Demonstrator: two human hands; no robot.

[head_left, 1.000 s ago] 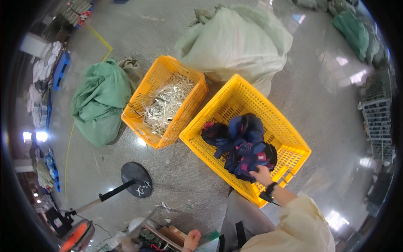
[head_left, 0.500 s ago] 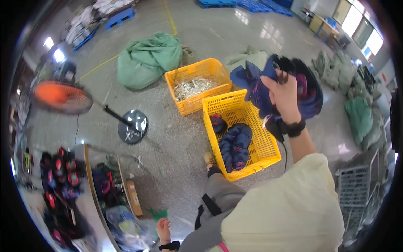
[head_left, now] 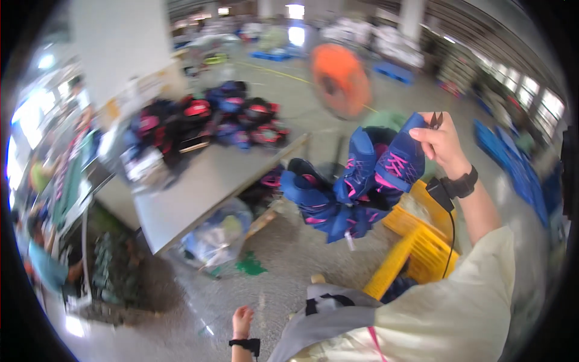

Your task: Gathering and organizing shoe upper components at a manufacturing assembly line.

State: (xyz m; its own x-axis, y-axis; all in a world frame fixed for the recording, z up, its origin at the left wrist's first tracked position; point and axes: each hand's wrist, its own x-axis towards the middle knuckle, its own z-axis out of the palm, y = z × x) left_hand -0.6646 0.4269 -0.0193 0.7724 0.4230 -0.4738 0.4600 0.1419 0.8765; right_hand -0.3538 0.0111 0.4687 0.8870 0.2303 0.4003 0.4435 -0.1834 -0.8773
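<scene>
Head view: my bunch of navy shoe uppers (head_left: pixel 359 172), laced in pink, hangs in mid-air in front of me, held at its right end. The fingers of my right hand (head_left: pixel 445 145) pinch the edge of one upper, and a small pair of dark-tipped snips (head_left: pixel 436 120) sits in the same grip. My left hand (head_left: pixel 242 321) is low and apart from everything, its fingers loosely curled with nothing in them that I can see.

I judge the work to be partway: this bunch is out of the yellow crate (head_left: pixel 389 265) and not set down, while more navy pieces (head_left: pixel 403 286) lie in the crate, partly hidden by its wall and my sleeve, so I cannot count them. A pile of dark, red and pink pieces (head_left: pixel 232 105) already rests on the bench (head_left: pixel 235 172).

The bench's long edge slants up toward the bunch; I cannot tell how much depth separates them. Below that edge sits a clear plastic bag (head_left: pixel 220 238). Grey floor (head_left: pixel 271 295) opens between bench and crate, with a green scrap (head_left: pixel 250 263) on it. Beyond the bunch stands an orange fan (head_left: pixel 341 81), which limits room that way.
</scene>
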